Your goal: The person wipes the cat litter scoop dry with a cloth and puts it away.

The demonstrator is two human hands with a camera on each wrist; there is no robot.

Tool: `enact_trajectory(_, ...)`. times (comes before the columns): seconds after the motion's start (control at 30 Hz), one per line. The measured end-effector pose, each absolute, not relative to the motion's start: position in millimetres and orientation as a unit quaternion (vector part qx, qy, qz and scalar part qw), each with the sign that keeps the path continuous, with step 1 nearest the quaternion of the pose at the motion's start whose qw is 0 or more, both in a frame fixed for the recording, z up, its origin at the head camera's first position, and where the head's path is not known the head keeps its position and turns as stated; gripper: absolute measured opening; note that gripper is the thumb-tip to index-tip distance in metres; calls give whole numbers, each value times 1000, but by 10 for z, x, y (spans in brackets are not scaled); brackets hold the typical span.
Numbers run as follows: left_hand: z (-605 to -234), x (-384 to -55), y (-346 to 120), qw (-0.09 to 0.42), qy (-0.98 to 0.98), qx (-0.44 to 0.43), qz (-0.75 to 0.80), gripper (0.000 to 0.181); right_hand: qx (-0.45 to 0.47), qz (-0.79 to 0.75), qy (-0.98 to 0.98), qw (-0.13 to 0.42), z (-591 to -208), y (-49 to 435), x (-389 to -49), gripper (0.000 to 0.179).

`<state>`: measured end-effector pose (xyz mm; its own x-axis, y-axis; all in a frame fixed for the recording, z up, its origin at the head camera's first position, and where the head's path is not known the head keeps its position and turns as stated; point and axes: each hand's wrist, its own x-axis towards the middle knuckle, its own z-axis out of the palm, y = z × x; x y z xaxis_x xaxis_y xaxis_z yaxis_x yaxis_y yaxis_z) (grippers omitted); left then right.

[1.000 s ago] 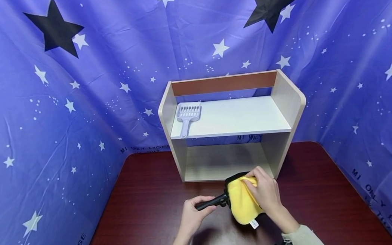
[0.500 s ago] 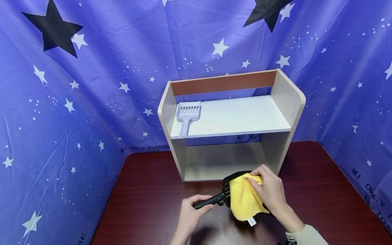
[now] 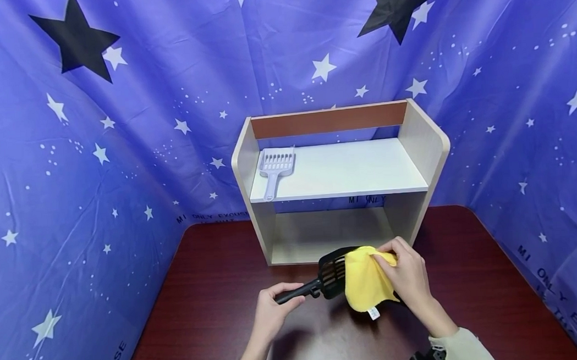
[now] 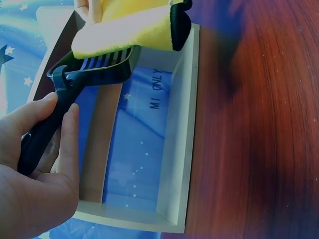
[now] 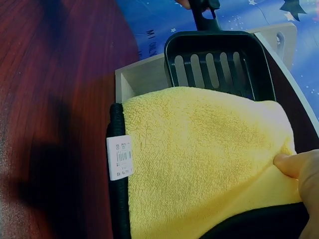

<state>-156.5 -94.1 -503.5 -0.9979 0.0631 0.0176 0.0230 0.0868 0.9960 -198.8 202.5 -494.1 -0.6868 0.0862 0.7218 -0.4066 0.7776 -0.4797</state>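
My left hand [image 3: 270,310] grips the handle of a black slotted litter scoop [image 3: 332,273], fingers and thumb round it. The scoop is held above the table, its head toward the right. A yellow cloth [image 3: 366,280] with a dark edge and a white tag drapes over the far part of the scoop head. My right hand [image 3: 409,271] pinches the cloth at its upper right. In the right wrist view the slots nearest the handle show past the cloth [image 5: 199,149], which hides the rest of the scoop [image 5: 219,64]. The left wrist view shows the left hand [image 4: 45,164] on the handle.
Behind the hands stands a two-level wooden shelf [image 3: 339,193] on the dark red table [image 3: 216,294]. A pale lavender slotted scoop [image 3: 276,167] lies at the left of its upper board. Blue star-printed curtains [image 3: 164,99] surround the table.
My right hand has shifted right and slightly up with the cloth, uncovering more slots. My left hand has moved a little left and up with the scoop.
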Motion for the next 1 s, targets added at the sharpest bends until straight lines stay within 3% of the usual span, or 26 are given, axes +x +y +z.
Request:
enact_trajectory(0.6, -4993, -1632, -966, -9, 727, 28, 687, 25, 233, 391, -810, 371, -4885, 2042, -2000, 26)
enact_trajectory(1.0, -5032, -1640, -875, -23, 718, 32, 695, 24, 261, 392, -797, 378, -4872, 1928, -2005, 29)
